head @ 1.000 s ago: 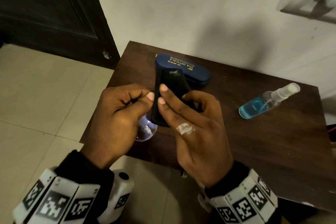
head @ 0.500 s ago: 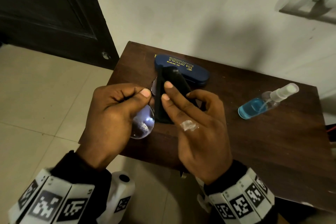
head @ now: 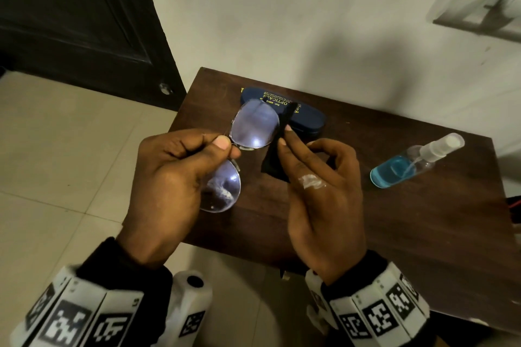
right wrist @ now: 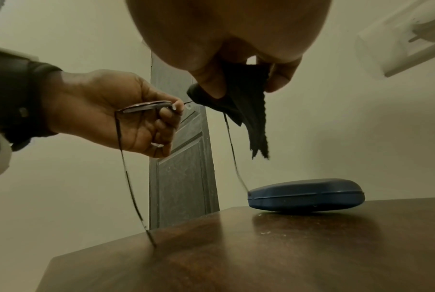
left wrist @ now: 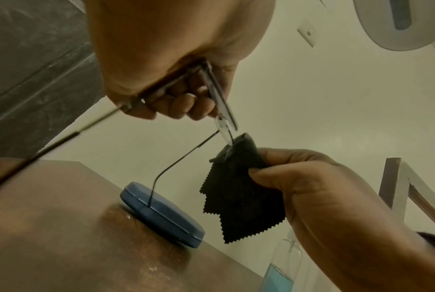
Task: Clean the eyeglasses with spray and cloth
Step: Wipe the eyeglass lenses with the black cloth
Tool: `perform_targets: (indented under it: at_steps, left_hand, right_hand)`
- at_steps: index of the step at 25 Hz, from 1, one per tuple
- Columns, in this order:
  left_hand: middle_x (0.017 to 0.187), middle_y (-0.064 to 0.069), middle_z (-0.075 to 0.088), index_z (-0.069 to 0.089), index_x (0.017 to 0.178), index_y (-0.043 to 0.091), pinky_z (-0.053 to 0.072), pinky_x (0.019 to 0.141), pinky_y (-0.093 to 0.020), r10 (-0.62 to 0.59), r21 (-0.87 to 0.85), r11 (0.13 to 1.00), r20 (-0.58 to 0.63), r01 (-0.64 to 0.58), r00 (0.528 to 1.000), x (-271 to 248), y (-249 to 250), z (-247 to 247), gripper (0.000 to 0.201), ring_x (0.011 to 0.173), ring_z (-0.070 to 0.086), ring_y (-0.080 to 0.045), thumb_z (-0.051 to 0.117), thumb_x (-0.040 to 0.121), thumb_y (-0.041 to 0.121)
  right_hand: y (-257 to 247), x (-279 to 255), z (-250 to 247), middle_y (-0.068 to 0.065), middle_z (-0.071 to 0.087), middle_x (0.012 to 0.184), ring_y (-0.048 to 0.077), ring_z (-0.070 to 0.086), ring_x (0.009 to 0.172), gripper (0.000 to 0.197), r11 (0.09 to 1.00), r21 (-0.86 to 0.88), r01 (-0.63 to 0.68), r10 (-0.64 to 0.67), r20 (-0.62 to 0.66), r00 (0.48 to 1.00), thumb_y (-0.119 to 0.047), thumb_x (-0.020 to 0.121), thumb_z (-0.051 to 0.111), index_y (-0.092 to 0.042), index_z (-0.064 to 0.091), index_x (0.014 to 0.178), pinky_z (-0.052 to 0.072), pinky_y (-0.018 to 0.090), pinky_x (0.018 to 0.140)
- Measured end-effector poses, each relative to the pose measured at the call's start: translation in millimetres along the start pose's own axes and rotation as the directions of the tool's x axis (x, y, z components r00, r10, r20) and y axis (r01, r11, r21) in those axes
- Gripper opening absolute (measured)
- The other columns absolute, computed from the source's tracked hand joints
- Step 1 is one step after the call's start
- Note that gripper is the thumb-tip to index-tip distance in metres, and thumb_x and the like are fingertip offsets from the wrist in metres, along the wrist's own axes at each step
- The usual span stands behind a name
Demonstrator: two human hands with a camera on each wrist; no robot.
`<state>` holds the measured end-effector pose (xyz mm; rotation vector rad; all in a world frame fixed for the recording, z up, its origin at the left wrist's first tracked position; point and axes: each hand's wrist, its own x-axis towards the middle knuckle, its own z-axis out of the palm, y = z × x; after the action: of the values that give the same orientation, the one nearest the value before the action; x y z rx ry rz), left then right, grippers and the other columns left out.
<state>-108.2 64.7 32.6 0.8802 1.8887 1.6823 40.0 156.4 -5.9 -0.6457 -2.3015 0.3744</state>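
Note:
Thin-framed eyeglasses [head: 252,128] hang above the dark wooden table [head: 394,220], both lenses showing, arms pointing down. My left hand [head: 180,177] pinches them at the bridge between thumb and fingers; the left wrist view shows the eyeglasses [left wrist: 219,110] edge-on. A black cleaning cloth [head: 275,155] with zigzag edges is pinched in my right hand [head: 318,186], just right of the far lens. The cloth [left wrist: 239,189] touches the frame's outer end, and in the right wrist view the cloth [right wrist: 246,102] dangles from thumb and fingers. A clear spray bottle [head: 414,160] with blue liquid lies on the table at right.
A closed blue glasses case [head: 301,118] with yellow lettering lies at the table's back, below the glasses' arms. A dark door [head: 79,22] stands left, a pale wall behind. Tiled floor [head: 56,163] lies off the table's left edge. A white frame [head: 479,8] hangs at upper right.
My right hand has drawn the cloth off the far lens to its right side, so that lens shows bare. My left hand has tilted the glasses, both lenses facing up.

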Motion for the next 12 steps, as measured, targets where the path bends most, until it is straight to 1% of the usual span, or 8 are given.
perform_targets:
  at_steps: [2,4,6,7,8,9,10,12]
  left_hand:
    - [0.067,0.010,0.072,0.073,0.070,0.027,0.052,0.064,-0.015,-0.002,0.019,1.000,0.007,0.002,1.000,-2,3,3,0.015,0.064,0.069,-0.009,0.062,0.080,0.025]
    - [0.067,0.006,0.073,0.076,0.071,0.026,0.053,0.064,-0.019,-0.032,0.007,0.999,-0.020,0.032,0.999,-4,5,7,0.012,0.065,0.070,-0.012,0.068,0.080,0.024]
    - [0.069,0.001,0.074,0.077,0.073,0.025,0.056,0.067,-0.027,-0.075,-0.066,0.995,-0.075,0.070,0.994,-5,9,8,0.009,0.067,0.071,-0.018,0.070,0.078,0.021]
    - [0.072,0.002,0.075,0.077,0.076,0.028,0.057,0.069,-0.028,-0.103,-0.110,0.990,-0.099,0.092,0.990,-5,11,8,0.008,0.070,0.072,-0.017,0.070,0.073,0.023]
    - [0.075,0.004,0.075,0.076,0.077,0.030,0.057,0.069,-0.025,-0.119,-0.137,0.985,-0.117,0.103,0.986,-5,14,8,0.012,0.072,0.072,-0.015,0.070,0.068,0.026]
    - [0.076,0.006,0.075,0.076,0.078,0.031,0.055,0.068,-0.020,-0.133,-0.156,0.981,-0.125,0.113,0.983,-5,14,8,0.015,0.074,0.072,-0.012,0.070,0.065,0.026]
    - [0.076,0.007,0.075,0.076,0.077,0.030,0.054,0.066,-0.016,-0.152,-0.175,0.976,-0.129,0.128,0.980,-5,14,10,0.016,0.073,0.072,-0.009,0.071,0.063,0.024]
    - [0.075,0.004,0.075,0.077,0.075,0.025,0.053,0.064,-0.014,-0.199,-0.203,0.964,-0.131,0.170,0.971,-6,12,14,0.015,0.072,0.071,-0.010,0.072,0.061,0.021]
  right_hand:
    - [-3,0,-1,0.002,0.063,0.127,0.024,0.049,0.103,0.049,0.998,0.029,-0.057,0.057,0.006,0.998,-0.009,0.080,0.042,-0.011,0.062,0.126,0.048,0.043,0.077]
    - [-2,5,-3,0.000,0.068,0.111,0.017,0.057,0.094,0.045,0.963,0.168,-0.210,0.217,-0.026,0.976,-0.012,0.084,0.043,-0.011,0.062,0.125,0.051,0.037,0.075]
    - [4,15,-5,-0.001,0.070,0.097,0.010,0.064,0.087,0.035,0.827,0.421,-0.372,0.434,-0.057,0.899,-0.011,0.090,0.046,-0.009,0.065,0.119,0.054,0.030,0.073]
    - [7,18,-6,-0.001,0.070,0.093,0.009,0.065,0.084,0.031,0.758,0.511,-0.406,0.506,-0.067,0.860,-0.011,0.091,0.048,-0.008,0.067,0.115,0.053,0.027,0.071]
    - [8,22,-7,-0.001,0.070,0.089,0.008,0.065,0.081,0.027,0.727,0.550,-0.411,0.541,-0.089,0.836,-0.012,0.092,0.049,-0.008,0.068,0.111,0.051,0.026,0.069]
    - [7,24,-8,-0.002,0.069,0.086,0.007,0.065,0.078,0.025,0.736,0.545,-0.401,0.542,-0.120,0.832,-0.012,0.092,0.050,-0.009,0.068,0.109,0.050,0.023,0.067]
    - [4,25,-10,-0.003,0.068,0.086,0.006,0.064,0.077,0.024,0.767,0.519,-0.377,0.517,-0.152,0.842,-0.012,0.093,0.051,-0.011,0.067,0.111,0.050,0.020,0.065]
    - [-6,24,-11,-0.004,0.065,0.086,0.006,0.063,0.076,0.026,0.849,0.437,-0.297,0.416,-0.207,0.885,-0.011,0.093,0.053,-0.012,0.065,0.116,0.051,0.019,0.062]
